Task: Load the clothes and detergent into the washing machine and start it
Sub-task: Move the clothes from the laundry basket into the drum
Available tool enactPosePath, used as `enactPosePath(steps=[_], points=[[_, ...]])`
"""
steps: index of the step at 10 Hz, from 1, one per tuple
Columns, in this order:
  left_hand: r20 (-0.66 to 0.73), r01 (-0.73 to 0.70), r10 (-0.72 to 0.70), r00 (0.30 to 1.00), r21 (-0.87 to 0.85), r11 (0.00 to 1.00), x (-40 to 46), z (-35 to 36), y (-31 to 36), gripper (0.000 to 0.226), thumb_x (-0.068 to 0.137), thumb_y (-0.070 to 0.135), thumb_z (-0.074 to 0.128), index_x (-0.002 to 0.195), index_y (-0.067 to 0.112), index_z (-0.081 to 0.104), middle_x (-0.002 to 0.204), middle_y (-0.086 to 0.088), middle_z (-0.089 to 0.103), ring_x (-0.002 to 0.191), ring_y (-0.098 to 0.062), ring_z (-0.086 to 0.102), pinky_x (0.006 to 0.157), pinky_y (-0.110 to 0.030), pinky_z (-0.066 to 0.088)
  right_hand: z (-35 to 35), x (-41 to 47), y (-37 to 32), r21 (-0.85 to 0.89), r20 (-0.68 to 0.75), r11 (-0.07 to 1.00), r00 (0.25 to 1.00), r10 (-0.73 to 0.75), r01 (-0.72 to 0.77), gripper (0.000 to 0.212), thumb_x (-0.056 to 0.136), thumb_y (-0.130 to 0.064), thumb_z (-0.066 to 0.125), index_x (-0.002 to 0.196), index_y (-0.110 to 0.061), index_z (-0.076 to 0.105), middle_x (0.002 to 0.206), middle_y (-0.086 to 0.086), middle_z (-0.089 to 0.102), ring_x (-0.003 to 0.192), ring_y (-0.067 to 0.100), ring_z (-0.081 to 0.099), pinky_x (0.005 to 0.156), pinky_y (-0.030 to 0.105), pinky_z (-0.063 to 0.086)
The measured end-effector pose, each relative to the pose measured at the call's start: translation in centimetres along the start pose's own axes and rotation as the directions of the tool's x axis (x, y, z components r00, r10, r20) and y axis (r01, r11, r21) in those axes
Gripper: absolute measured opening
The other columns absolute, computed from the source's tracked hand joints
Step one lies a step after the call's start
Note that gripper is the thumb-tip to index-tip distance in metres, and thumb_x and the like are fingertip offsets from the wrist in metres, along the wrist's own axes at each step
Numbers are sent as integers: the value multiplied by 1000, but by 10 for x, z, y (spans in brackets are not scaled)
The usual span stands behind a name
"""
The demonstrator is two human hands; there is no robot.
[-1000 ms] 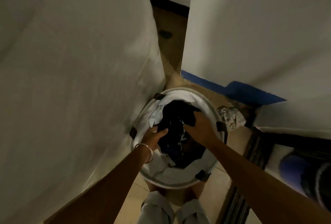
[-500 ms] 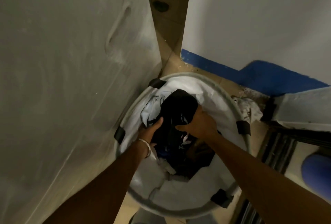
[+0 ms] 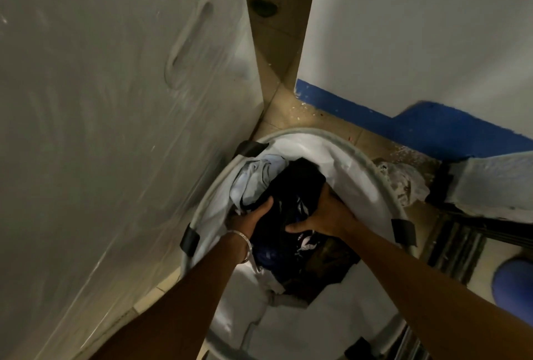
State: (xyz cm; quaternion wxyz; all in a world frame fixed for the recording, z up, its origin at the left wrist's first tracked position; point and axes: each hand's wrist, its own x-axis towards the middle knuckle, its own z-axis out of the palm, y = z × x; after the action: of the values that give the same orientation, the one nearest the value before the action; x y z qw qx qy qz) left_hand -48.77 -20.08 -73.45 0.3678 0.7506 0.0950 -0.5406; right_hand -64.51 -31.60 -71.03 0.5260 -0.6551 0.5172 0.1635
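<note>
While the laundry basket (image 3: 357, 158) has drawn nearer, my left hand (image 3: 253, 217) and right hand (image 3: 326, 214) stay clamped on the dark clothes (image 3: 300, 186), ready for lifting.

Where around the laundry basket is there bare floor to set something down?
Bare tile runs beyond the basket, between the white appliance and the blue-banded wall. Right is crowded: crumpled rag, dark rack. Both hands fill the basket.

Clothes (image 3: 291, 201) in hamper (image 3: 375, 175), right of washer (image 3: 115, 100).
</note>
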Motion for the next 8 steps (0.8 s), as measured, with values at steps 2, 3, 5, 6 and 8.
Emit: enactPosePath(steps=[2,3,5,6,8], points=[[156,256,-252,955,-2,967,17,-28,-24,83,73,51,70,142,14,42,143,-13,48,130,-30,48,109,-43,40,12,-3,2,257,5,966,1000,3,-4,108,46,-42,92,142,-28,43,141,-8,51,132,12,45,114,34,35],[612,732,-403,680,-602,320,15,-39,-16,74,94,38,38,153,8,5,159,-17,7,147,-34,3,121,-41,8,13,-11,1,416,4,909,999,36,-35,94,54,-21,93,137,-22,49,128,-10,56,124,13,50,106,27,38],[413,381,-235,880,-317,869,-36,-17,-9,63,83,53,63,131,14,57,132,-16,59,126,-34,52,114,-48,33,7,-40,-10,470,1,882,999,43,-39,88,58,-14,91,136,-22,51,123,-11,56,117,9,51,105,27,39],[451,397,-229,863,-325,858,-61,-23,0,58,83,50,65,130,16,59,131,-15,60,124,-34,55,112,-50,34,-1,-58,-22,450,18,891,998,56,-58,87,57,-23,92,135,-24,53,123,-13,58,116,9,52,104,28,40],[494,440,-228,839,-368,819,-99,-40,31,59,86,54,59,134,21,55,136,-13,57,130,-33,49,115,-48,30,-18,-95,-57,418,43,896,989,143,-148,97,38,-53,92,126,-31,61,118,-14,66,110,12,62,101,39,49]])
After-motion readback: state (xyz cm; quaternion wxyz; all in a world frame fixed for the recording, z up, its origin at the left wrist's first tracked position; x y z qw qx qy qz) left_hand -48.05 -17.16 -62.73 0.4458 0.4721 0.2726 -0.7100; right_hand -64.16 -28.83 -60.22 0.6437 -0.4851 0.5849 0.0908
